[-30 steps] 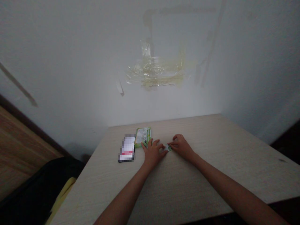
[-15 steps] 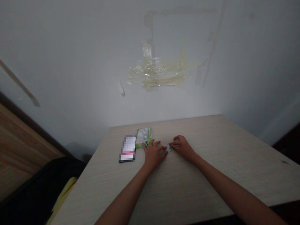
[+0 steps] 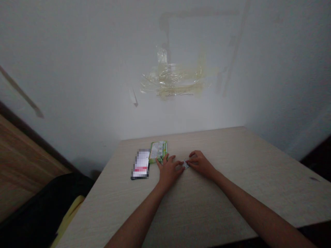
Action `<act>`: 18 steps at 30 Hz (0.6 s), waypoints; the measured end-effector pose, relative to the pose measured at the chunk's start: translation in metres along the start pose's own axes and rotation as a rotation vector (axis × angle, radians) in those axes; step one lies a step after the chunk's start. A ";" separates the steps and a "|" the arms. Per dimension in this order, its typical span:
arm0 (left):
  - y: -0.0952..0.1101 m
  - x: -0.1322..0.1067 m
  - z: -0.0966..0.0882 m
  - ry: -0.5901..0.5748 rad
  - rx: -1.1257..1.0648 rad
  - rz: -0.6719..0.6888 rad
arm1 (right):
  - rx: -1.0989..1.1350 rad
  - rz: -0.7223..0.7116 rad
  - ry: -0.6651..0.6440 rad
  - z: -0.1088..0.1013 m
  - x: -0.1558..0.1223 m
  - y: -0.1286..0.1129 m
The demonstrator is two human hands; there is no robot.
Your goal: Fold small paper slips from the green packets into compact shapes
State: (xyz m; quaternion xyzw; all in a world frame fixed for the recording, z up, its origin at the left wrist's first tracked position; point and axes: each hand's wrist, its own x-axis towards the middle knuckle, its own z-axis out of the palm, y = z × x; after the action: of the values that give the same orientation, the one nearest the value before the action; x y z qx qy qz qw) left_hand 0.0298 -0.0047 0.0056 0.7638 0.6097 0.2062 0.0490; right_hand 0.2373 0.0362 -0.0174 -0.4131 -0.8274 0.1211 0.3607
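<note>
Between my two hands is a small flat whitish piece (image 3: 185,164), perhaps a packet or a card, low over the table. The thumb and index finger of my left hand (image 3: 170,172) grip its left edge, while that hand's other fingers are spread. On the opposite edge, the fingertips of my right hand (image 3: 200,163) are pinched together. A green and white printed box (image 3: 156,151) lies just beyond my left hand, whose outer fingers reach its near corner.
To the left of the box lies a phone (image 3: 141,165) with a blurred-out screen. The pale wooden table (image 3: 232,155) meets a wall (image 3: 103,69) carrying peeling clear tape (image 3: 176,81). Dark and yellow cloth (image 3: 68,217) is beside the table's left edge.
The small piece shows whiter now, where green was visible on it before. My right hand has shifted slightly left. My left hand has hardly moved.
</note>
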 end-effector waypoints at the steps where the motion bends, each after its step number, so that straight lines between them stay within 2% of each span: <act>1: 0.000 0.000 0.000 0.004 0.005 -0.003 | 0.004 -0.002 -0.002 -0.001 0.000 -0.002; 7: 0.000 0.000 0.002 0.011 0.010 -0.010 | 0.056 -0.009 -0.052 -0.006 -0.001 -0.010; 18: 0.003 -0.001 -0.003 -0.017 0.026 -0.028 | 0.092 -0.100 -0.136 -0.009 -0.003 -0.008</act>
State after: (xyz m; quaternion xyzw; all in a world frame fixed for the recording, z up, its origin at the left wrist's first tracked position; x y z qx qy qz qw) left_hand 0.0316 -0.0068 0.0092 0.7575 0.6225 0.1911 0.0473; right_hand 0.2405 0.0279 -0.0087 -0.3452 -0.8631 0.1686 0.3278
